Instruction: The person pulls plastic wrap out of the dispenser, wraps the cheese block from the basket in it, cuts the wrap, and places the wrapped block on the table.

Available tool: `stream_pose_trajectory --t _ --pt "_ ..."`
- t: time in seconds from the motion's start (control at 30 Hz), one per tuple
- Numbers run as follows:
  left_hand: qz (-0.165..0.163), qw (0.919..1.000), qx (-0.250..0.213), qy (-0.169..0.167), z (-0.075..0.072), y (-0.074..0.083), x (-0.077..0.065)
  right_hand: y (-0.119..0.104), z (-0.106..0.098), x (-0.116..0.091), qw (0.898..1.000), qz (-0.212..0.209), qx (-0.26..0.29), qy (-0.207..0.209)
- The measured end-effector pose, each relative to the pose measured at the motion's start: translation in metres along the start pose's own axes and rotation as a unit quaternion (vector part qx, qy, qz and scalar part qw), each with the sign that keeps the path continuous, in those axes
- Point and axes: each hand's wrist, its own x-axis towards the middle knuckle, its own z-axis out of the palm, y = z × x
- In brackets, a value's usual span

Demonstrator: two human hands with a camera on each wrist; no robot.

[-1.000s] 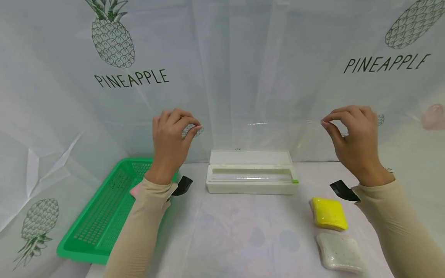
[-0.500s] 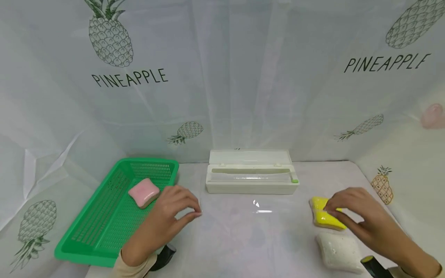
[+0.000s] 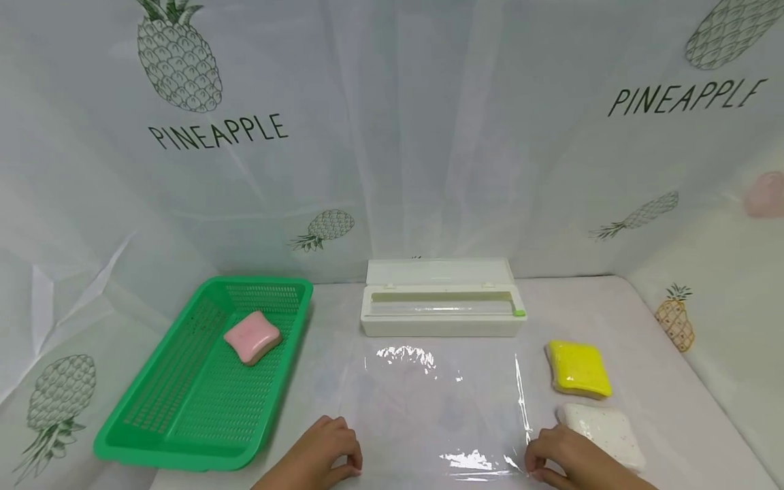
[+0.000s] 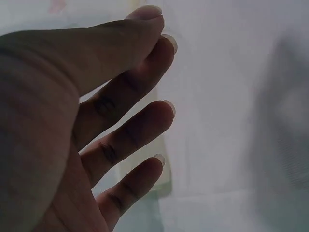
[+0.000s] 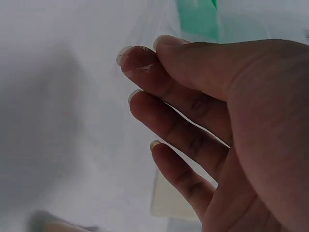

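A clear sheet of plastic wrap (image 3: 441, 408) stretches over the table between my hands, showing mainly by its bright glints. My left hand (image 3: 321, 454) pinches its near left corner between thumb and forefinger. At the near right corner, my right hand (image 3: 569, 457) pinches the film the same way; in the right wrist view creased film (image 5: 142, 68) shows at the fingertips. The other fingers of both hands are loosely bent. Beyond the sheet stands a white plastic wrap dispenser (image 3: 442, 328), lid raised, with a roll (image 3: 441, 308) inside.
A green basket (image 3: 272, 415) at the left holds a pink wrapped sponge-like block (image 3: 252, 337). To the right lie a yellow wrapped block (image 3: 578, 369) and a white one (image 3: 603, 430), the latter partly behind my right hand. A pineapple-print sheet (image 3: 429, 136) hangs behind.
Both hands have come down and toward me from high over the table, carrying the plastic wrap, which now spreads over the tabletop. Basket, blocks and dispenser stay in place.
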Motion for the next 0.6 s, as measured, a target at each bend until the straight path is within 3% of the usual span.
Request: stream_pose_trajectory --t 0.1,0.27,0.37,0.47,0.6 --pt "0.008 0.9999 0.001 -0.015 0.015 -0.004 -0.002 0.003 0.014 -0.005 0.999 0.0 0.034 -0.003" --pt "0.039 0.999 0.017 -0.012 0.037 -0.007 -0.003 0.004 0.026 -0.009 0.993 0.079 0.076 -0.041" --pt "0.037 0.9983 0.038 -0.024 0.047 -0.007 -0.001 0.004 0.029 -0.009 0.987 0.123 0.079 -0.067" --pt "0.029 0.9975 0.058 -0.03 0.053 -0.007 0.001 0.005 0.031 -0.009 0.984 0.14 0.074 -0.081" --pt "0.014 0.9979 0.051 -0.037 0.057 -0.005 0.001 0.005 0.034 -0.01 0.981 0.154 0.068 -0.091"
